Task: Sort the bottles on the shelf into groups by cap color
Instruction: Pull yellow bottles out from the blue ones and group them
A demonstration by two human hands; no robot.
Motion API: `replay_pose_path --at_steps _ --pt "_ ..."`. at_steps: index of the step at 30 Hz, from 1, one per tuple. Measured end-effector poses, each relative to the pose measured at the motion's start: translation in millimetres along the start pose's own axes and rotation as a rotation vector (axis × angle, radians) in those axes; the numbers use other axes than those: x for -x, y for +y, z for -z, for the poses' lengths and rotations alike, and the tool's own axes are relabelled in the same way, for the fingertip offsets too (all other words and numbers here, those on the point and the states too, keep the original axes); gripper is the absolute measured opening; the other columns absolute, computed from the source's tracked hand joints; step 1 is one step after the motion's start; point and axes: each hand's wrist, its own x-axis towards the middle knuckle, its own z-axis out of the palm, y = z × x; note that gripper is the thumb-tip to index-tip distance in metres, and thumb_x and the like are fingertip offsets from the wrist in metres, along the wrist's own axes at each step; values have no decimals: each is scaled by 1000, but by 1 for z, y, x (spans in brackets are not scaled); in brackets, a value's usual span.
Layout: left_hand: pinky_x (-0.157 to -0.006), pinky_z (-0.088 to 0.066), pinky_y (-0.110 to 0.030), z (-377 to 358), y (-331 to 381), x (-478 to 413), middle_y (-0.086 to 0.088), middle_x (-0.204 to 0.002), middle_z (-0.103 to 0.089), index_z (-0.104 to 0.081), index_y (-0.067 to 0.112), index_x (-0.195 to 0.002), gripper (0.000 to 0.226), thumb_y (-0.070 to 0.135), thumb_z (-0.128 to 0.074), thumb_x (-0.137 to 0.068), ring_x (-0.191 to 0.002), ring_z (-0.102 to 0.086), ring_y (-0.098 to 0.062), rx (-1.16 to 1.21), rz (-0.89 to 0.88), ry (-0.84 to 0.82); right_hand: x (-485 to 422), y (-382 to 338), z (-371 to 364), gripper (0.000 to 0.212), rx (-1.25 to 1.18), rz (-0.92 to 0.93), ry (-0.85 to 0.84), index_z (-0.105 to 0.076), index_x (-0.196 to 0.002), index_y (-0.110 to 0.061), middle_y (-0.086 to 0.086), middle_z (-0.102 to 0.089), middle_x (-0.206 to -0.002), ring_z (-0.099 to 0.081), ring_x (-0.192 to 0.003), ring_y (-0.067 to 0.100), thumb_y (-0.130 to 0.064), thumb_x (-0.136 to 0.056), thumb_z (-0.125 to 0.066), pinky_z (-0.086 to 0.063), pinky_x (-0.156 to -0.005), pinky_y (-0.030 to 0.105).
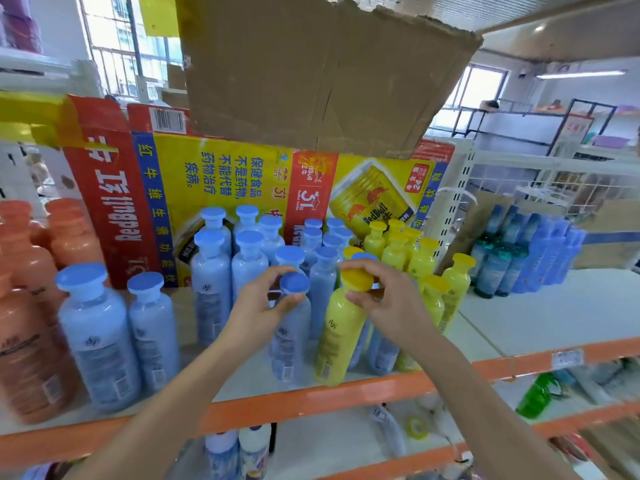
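- Left hand (266,306): fingers and thumb curled round the neck of a blue-capped bottle (291,341), just under the cap. It's a closed pinch, nothing spread.
- Right hand (388,301): pinches the yellow bottle (337,344) at the neck, thumb below the cap, fingers over the far side.
- Both bottles are at the front of the shelf (311,401), side by side near its orange edge. The yellow one is tilted, cap leaning right.
- Around them we see the blue group (249,251) in the middle, the yellow group (408,251) behind and to the right, and the orange bottles (27,306) far left. A few blue ones sit under the right hand, so this patch is mixed.
- Step in hand, as we judge it: pull the pair apart, yellow going right to its own colour and blue going left.
- To do it well, we'd lift each straight up by the neck before going sideways. The neighbours stand packed and touching, and tall narrow bottles tip easily.
- We'd set each down flat and back from the edge, upright, not leaning on the next one.
- Materials: smooth, glossy plastic with rounded shoulders and cloudy tinted bodies. Printed labels with barcodes sit low on the side.
- Caps are wide flat discs that overhang a narrow neck — a handy ledge for the fingers, though the slick plastic could slip.
- A flattened printed carton (207,188) lines the back, and torn brown cardboard (311,81) hangs overhead, so lifts should stay low.
- The dark bottles (502,258) stand in the next bay, well apart.
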Motion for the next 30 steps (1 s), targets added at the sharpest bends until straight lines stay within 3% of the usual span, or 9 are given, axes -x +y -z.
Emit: replay_pose_path --at_steps 4,8,11,14,18,21,27,30 --pt "-77 -42 -5 -14 2 -6 12 -100 -59 -53 29 -101 25 19 -66 -81 -91 -58 -4 34 10 -51 9 1 18 45 56 -30 42 -54 -94 -52 -28 -58 -101 -59 -86 12 -12 -80 -69 -49 -78 22" --pt "-86 -45 -17 -23 6 -14 4 -107 -59 -52 25 -107 29 13 -64 -84 -97 -59 -13 18 24 -49 14 6 33 36 82 -65 54 -60 -103 -40 -17 -59 -114 -54 -100 4 -13 -81 -68 -39 -74 -1" --pt "-91 -46 -27 -27 14 -19 8 -105 -58 -52 28 -105 28 12 -63 -84 -99 -58 -15 -5 19 -44 14 9 40 34 129 -76 56 -60 -107 -37 -17 -58 -116 -52 -105 4 -16 -82 -67 -38 -76 2" --pt "-85 -46 -20 -27 25 -27 17 -98 -56 -52 29 -101 27 11 -63 -84 -93 -57 -7 5 -5 -16 14 10 46 34 127 -63 74 -61 -106 -38 -21 -58 -112 -54 -103 5 -16 -81 -68 -43 -79 10" --pt "-72 -43 -9 -20 50 -46 13 -90 -57 -53 25 -99 21 12 -61 -85 -76 -54 6 -7 -75 46 10 8 52 36 128 -30 83 -57 -101 -46 -21 -59 -112 -56 -100 8 -18 -81 -68 -49 -84 26" --pt "-65 -40 -1 -17 72 -58 16 -84 -56 -54 23 -98 16 11 -59 -87 -67 -53 15 9 -136 63 4 1 58 39 134 -2 91 -54 -96 -52 -22 -59 -109 -59 -92 9 -19 -81 -69 -50 -82 29" --pt "-68 -42 -9 -12 112 -96 -1 -91 -60 -59 7 -111 22 12 -56 -89 -77 -53 -6 48 -187 105 -11 -9 79 31 133 24 116 -60 -105 -43 -21 -60 -108 -59 -80 9 -24 -82 -67 -46 -73 19" --pt "-76 -42 -20 -9 135 -116 -6 -92 -58 -59 12 -104 15 9 -56 -89 -82 -52 -13 94 -234 107 -17 -11 88 30 163 41 112 -62 -108 -40 -21 -60 -106 -59 -78 10 -27 -81 -68 -46 -73 19"
